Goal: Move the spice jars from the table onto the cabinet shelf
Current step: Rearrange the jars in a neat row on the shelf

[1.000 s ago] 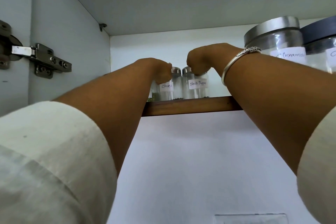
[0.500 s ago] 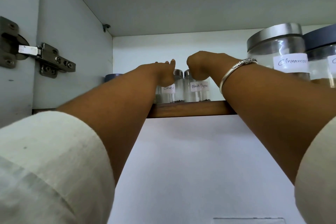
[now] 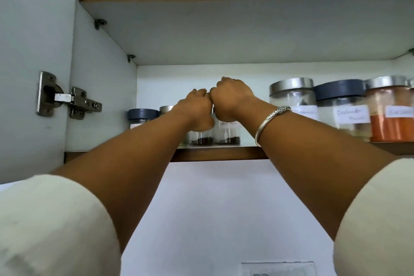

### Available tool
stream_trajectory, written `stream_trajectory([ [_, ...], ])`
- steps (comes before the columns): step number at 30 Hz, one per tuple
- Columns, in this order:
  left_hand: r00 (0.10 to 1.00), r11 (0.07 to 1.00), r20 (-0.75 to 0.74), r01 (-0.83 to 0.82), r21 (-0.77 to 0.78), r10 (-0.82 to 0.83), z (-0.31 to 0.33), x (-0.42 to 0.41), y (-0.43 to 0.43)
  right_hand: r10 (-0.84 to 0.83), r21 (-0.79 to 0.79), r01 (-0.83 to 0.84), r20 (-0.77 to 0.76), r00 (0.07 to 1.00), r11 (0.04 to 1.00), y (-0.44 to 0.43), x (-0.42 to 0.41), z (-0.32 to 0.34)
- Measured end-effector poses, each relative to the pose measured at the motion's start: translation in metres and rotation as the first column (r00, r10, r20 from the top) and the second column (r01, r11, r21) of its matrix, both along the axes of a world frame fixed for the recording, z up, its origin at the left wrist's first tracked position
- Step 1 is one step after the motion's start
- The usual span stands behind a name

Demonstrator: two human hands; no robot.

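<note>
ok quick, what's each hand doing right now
left hand: curled over the top of the left small jar, gripping it on the shelf
right hand: curled over the top of the right small jar, gripping it

The left hand [image 3: 197,111] grips one small clear glass spice jar [image 3: 201,139] from above, the right hand [image 3: 231,98] the adjacent white-labelled glass jar [image 3: 227,135]; their knuckles touch. Both jars stand on the brown wooden cabinet shelf [image 3: 219,154].

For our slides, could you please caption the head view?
Left hand and right hand hold a spice jar and the black pepper jar side by side on the cabinet shelf.
</note>
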State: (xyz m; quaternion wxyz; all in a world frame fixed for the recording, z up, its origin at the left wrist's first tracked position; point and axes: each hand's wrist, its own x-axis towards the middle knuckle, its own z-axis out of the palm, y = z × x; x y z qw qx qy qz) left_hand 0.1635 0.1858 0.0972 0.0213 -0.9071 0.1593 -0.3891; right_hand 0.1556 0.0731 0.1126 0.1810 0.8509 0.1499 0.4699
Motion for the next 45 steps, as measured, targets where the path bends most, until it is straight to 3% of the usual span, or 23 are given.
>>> stream_trajectory([
  [6,0.993,0.993,-0.005,0.119,-0.019,-0.119,0.016,-0.057,-0.038,0.082,0.127,-0.076,-0.046,0.996,0.989,-0.046,-0.056,0.018],
  [14,0.967,0.968,-0.073,0.248,0.046,-0.245,0.024,-0.111,-0.114,-0.065,0.215,0.095,-0.143,0.988,0.972,-0.142,-0.109,0.026],
  [23,0.996,0.994,0.027,0.080,0.077,-0.082,0.014,-0.117,-0.155,-0.130,0.213,0.194,-0.285,0.950,0.958,-0.188,-0.124,0.002],
  [34,0.981,0.995,0.192,-0.056,0.082,0.039,0.012,-0.106,-0.161,-0.099,0.188,0.137,-0.199,0.975,0.973,-0.195,-0.113,0.005],
  [45,0.983,0.995,0.165,-0.089,0.039,0.081,0.027,-0.083,-0.159,-0.133,0.080,0.146,-0.146,0.980,0.986,-0.190,-0.085,0.004],
])
